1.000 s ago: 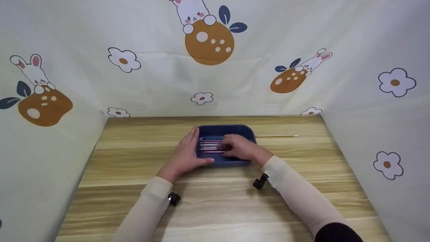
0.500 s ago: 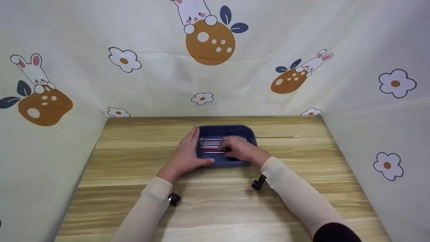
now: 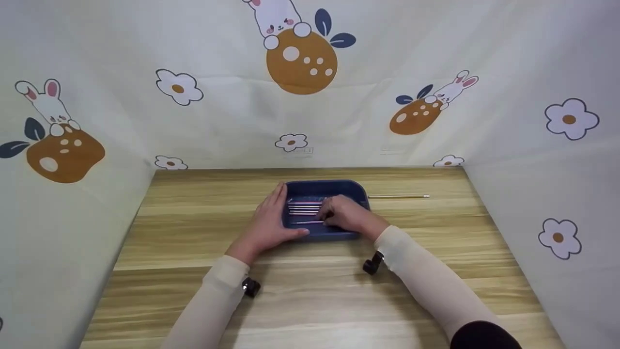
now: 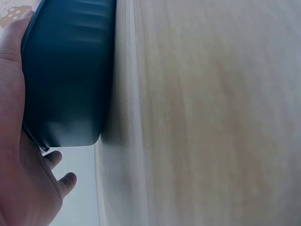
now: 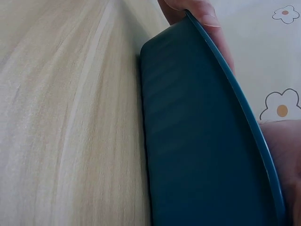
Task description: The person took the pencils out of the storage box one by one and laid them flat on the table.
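In the head view, a blue plastic tray [image 3: 329, 236] sits on the wooden table. My left hand [image 3: 270, 222] holds its left end, with the thumb on the front rim and the fingers along the far side. Several slim pencils [image 3: 303, 208], purple and pale, lie side by side across the tray. Nearer the front, one pencil [image 3: 308, 222] lies apart from that row, its right end at the fingertips of my right hand [image 3: 346, 213]. Those fingers are curled and appear to pinch it; the hand hides the pencils' right ends. Both wrist views mainly show the tray's outer wall [image 4: 70, 84].
Right of the tray, a yellow pencil [image 3: 399, 196] with a pale eraser end lies on the table [image 3: 310, 300]. A printed cloth [image 3: 218, 121] with rabbits, oranges and flowers encloses the back and sides.
The pencil at my right fingertips has moved slightly toward the front of the tray, widening the gap from the row. Those in the row have shifted a little. My left hand stays put.
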{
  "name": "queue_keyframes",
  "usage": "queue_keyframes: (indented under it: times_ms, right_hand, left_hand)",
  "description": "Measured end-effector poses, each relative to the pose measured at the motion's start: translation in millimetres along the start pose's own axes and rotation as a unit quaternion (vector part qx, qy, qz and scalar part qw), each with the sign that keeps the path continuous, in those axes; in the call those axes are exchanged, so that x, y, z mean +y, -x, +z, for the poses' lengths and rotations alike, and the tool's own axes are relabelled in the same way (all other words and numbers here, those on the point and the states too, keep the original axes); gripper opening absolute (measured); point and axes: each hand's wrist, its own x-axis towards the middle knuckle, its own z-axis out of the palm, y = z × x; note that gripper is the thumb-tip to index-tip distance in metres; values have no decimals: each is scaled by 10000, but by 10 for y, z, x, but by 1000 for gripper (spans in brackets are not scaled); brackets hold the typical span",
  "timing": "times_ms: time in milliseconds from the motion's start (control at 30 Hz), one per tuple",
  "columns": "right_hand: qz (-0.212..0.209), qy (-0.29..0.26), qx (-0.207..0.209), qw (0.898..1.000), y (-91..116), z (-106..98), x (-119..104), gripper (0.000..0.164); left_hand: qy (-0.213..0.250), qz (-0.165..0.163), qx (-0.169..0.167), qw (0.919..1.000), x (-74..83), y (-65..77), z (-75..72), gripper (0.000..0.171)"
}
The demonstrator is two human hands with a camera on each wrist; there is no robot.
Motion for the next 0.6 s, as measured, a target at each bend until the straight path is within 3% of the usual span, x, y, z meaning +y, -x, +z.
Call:
queue_keyframes:
  times_ms: [600]
  right_hand:
    - [-117,182,116,9997,17,-6,0,19]
  left_hand:
    - [64,-104,-26,9999,12,2,0,142]
